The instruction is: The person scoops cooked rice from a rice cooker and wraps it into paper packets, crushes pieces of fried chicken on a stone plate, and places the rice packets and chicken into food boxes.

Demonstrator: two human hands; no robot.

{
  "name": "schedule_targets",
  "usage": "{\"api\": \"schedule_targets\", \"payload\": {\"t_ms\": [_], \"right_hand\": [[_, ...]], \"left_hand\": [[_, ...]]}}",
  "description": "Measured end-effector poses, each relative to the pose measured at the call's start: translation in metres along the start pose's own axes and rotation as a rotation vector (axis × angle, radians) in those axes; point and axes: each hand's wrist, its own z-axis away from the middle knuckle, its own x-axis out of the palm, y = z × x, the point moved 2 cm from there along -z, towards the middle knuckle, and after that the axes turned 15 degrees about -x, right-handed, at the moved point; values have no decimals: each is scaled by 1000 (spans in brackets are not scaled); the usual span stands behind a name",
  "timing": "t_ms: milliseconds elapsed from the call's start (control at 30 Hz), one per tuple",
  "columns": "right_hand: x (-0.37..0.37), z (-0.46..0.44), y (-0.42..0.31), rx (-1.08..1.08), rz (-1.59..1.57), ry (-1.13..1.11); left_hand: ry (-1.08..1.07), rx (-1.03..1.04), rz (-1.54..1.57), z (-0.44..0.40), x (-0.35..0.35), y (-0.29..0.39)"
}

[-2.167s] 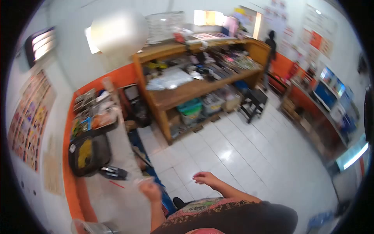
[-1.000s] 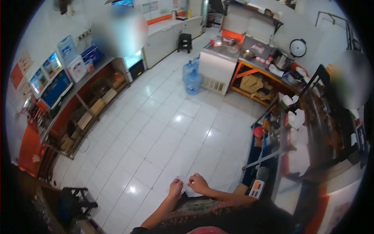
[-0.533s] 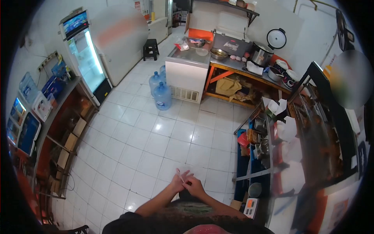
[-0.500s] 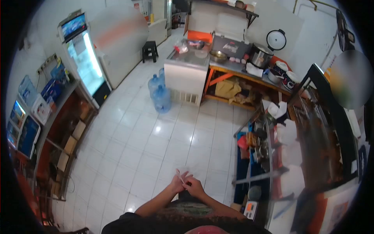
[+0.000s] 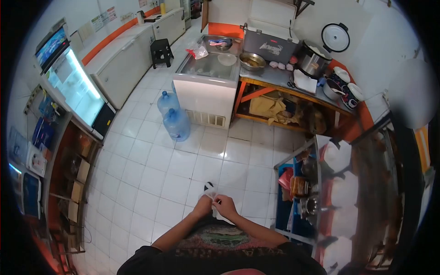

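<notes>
My left hand (image 5: 203, 206) and my right hand (image 5: 225, 206) meet low in front of my body. A thin whitish, see-through piece of plastic (image 5: 211, 195) shows at the left hand's fingers; its exact kind is too small to make out. The right hand is closed, its thumb and fingers pinching at this plastic beside the left hand. Most of the left fingers are hidden by the plastic and blur. Just beyond the hands, the tip of a black-and-white shoe (image 5: 208, 186) shows on the tiled floor.
Blue water jugs (image 5: 176, 124) stand by a white chest freezer (image 5: 204, 98). Right of it, a counter carries a metal bowl (image 5: 252, 62) and a large cooker (image 5: 314, 59). White boxes (image 5: 343, 188) line a rack at my right. A lit fridge (image 5: 78, 82) and black stool (image 5: 161, 52) are left.
My view has moved forward, so the freezer and counter look nearer. The left fingers were spread under the film before; the hands are now closer together. The shoe tip has come into view.
</notes>
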Motion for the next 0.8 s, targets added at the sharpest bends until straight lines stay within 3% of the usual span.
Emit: {"api": "schedule_targets", "payload": {"t_ms": [33,67,133,167,200,233,300,333,400,433,500,533,600,633,700,733,800], "right_hand": [[-6,-29,13,5,-5,0],[-11,-58,24,2,-20,1],[-23,-107,30,15,-36,0],[-38,-142,26,22,19,-43],[-51,-165,24,43,75,-101],[-63,-187,26,56,82,-113],[-90,-229,25,-115,92,90],[-101,-246,24,-99,90,80],[-133,-278,25,-45,-23,425],[-149,-293,33,-52,50,421],[-173,-335,52,-65,87,429],[-184,-356,63,-85,124,441],[-205,-406,81,-90,116,495],[-217,-430,90,-97,97,463],[-236,-477,104,-71,34,412],[-245,-498,114,-61,21,406],[-260,-541,127,-94,87,295]], "left_hand": [[-10,266,-194,-27,-1,-2],[-20,257,-196,-49,-8,4],[-255,30,106,-94,-22,24],[-358,149,-416,-142,-11,-3],[-359,148,-400,-171,-12,3],[-215,355,-320,-199,-15,20],[-95,601,-335,-248,-41,64],[-104,589,-324,-274,-55,89],[-503,99,-144,-333,-66,129],[-503,97,-143,-360,-71,154],[-844,-511,1638,-402,-76,193],[-841,-521,1644,-423,-85,207],[-1455,46,1871,-461,-102,244],[-1440,41,1888,-483,-109,255],[-860,-261,1660,-525,-117,261],[-847,-276,1662,-542,-119,263],[-558,-311,1457,-576,-123,266]]}}
